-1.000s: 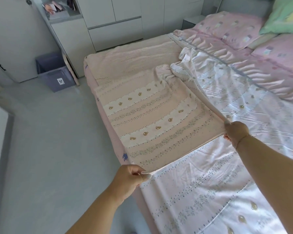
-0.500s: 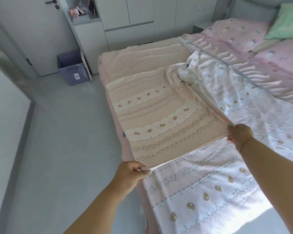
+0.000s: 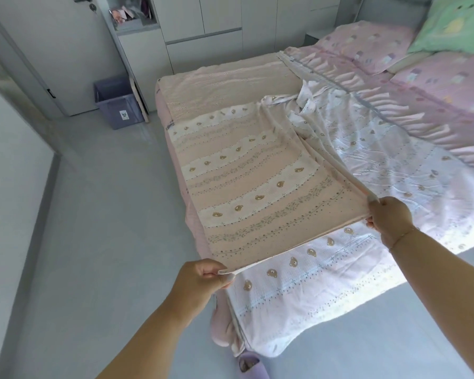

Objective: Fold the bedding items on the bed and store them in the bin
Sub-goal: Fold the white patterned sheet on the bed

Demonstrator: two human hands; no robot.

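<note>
A peach and cream striped blanket (image 3: 257,187) with small bear prints lies stretched over the bed's near left part. My left hand (image 3: 200,277) pinches its near left corner. My right hand (image 3: 389,217) grips its near right corner, and the edge between them is held taut just above the bed. Under it lies the pale white side of the same bear-print bedding (image 3: 326,274), reaching the foot of the bed. A purple bin (image 3: 118,105) stands open on the floor at the far left, beside the cabinet.
Pink pillows (image 3: 367,42) and a green cushion (image 3: 454,23) lie at the head of the bed, with a ruffled pink cover (image 3: 422,110). White cabinets (image 3: 203,36) and a door (image 3: 52,50) line the far wall. A purple slipper (image 3: 251,363) lies on the grey floor by the bed's corner.
Both hands keep their hold on the blanket corners. I have stepped back and the view has shifted right, so the bed's foot, the floor and a slipper now show.
</note>
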